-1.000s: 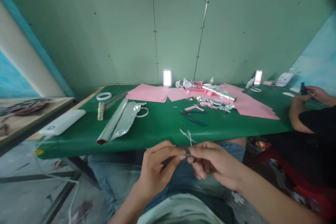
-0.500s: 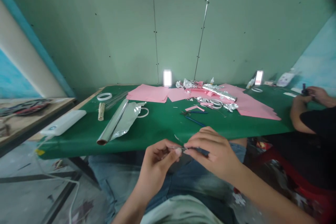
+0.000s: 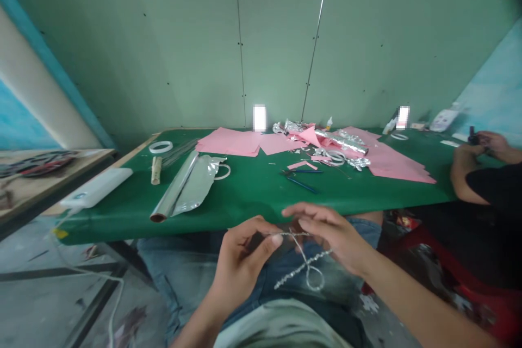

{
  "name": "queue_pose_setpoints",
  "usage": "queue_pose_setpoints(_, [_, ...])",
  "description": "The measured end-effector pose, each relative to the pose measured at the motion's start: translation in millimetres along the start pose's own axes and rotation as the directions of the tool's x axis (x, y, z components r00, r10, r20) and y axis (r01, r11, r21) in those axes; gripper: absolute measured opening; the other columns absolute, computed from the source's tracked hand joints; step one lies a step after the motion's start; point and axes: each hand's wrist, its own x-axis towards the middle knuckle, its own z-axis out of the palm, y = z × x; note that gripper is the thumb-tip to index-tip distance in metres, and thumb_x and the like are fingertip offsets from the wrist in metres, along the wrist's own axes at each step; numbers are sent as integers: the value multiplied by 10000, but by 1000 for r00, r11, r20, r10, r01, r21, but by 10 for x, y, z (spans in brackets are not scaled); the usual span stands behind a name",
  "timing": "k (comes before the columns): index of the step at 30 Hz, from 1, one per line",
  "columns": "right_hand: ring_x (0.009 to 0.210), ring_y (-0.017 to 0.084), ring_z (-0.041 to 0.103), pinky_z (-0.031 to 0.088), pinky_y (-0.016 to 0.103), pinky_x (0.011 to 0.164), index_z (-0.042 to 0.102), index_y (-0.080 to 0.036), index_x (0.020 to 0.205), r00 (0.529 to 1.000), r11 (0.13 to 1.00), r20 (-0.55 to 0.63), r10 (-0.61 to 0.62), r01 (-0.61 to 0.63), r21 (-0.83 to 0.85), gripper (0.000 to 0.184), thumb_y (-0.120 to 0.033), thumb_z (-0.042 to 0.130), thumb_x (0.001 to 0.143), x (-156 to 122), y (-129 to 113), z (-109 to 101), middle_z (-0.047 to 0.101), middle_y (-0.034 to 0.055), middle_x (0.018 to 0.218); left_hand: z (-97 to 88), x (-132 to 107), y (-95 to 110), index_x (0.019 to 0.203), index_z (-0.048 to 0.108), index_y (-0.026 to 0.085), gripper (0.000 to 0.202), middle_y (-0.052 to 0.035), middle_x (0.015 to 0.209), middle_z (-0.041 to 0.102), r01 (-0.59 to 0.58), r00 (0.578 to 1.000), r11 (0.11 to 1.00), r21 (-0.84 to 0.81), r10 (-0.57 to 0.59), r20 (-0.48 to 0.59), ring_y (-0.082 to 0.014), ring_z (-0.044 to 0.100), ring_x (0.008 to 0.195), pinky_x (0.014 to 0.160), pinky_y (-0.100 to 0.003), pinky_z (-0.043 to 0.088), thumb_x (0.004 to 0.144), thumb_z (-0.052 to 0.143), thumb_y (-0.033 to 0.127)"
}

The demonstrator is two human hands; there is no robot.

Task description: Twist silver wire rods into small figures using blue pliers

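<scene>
My left hand (image 3: 243, 253) pinches one end of a thin silver wire piece (image 3: 299, 271) between thumb and forefinger, above my lap. The wire is wrapped or twisted with shiny foil along its length; below the held strand hang a crossing bar and a small round loop. Just to the right, my right hand (image 3: 332, 234) hovers with loosely spread fingers close by the strand's other end; whether they touch it is hard to see. Beyond my hands, pliers with blue handles (image 3: 302, 185) lie on the green table (image 3: 240, 190).
A foil roll (image 3: 173, 190) with an unrolled sheet lies to the left, by a white tape ring (image 3: 160, 147) and a white power bank (image 3: 98, 187). Pink paper sheets (image 3: 228, 142) and crumpled foil (image 3: 359, 163) spread along the back. At right, a co-worker's hands (image 3: 489, 144) hold a dark object.
My right fingers have loosened from their pinch and spread beside the strand. The wire's loop and crossing bar now show below my hands. My left hand keeps its pinch.
</scene>
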Motion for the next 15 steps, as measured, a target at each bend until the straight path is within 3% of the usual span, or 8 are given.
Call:
queue_pose_setpoints(2, [925,164,634,516,323,832,635,-224,1177,958,920,25,-284,280,-274,324,-240,592,857,-35,-37,-43,681,63,1026,42,-14,8,726,690,171,155,-14,686,643,139,989,979,-150,-145,-29,-120,530,634,587,-229,397,840,714,273])
queue_pose_setpoints(5, [1097,209,588,487,381,938,625,-243,1225,886,715,182,-425,453,-532,419,-135,532,831,-103,-147,-63,641,84,1175,71,-5,19,689,686,159,193,-12,676,637,218,972,936,-275,-235,-29,-115,516,629,596,-226,403,790,763,304])
queue_pose_setpoints(7, [1090,213,600,496,390,928,619,-244,1244,871,659,221,-438,479,-580,441,-128,502,835,-132,-195,-41,650,81,1173,73,9,22,688,697,161,187,-1,649,619,228,964,926,-300,-257,-60,-107,503,615,588,-217,394,769,782,307])
queue_pose_setpoints(10, [1013,208,630,501,385,906,642,-252,1207,853,540,189,-487,463,-702,376,-166,603,842,-127,-171,28,687,65,1109,74,20,25,693,713,165,178,8,612,598,241,957,919,-311,-278,-79,-104,498,596,573,-212,386,748,798,311])
queue_pose_setpoints(13, [807,175,650,516,326,774,702,-242,1045,777,418,121,-618,455,-786,209,-180,667,848,-96,-102,118,724,36,889,83,6,27,719,728,166,160,-14,653,647,238,965,927,-290,-260,-40,-126,541,627,600,-231,417,763,786,309])
queue_pose_setpoints(15, [701,155,645,502,285,682,719,-228,927,769,449,40,-638,414,-792,113,-178,638,867,-86,-91,180,721,20,771,78,-9,25,740,737,173,126,-31,702,686,186,978,957,-222,-201,-46,-144,576,669,628,-244,435,789,764,286])
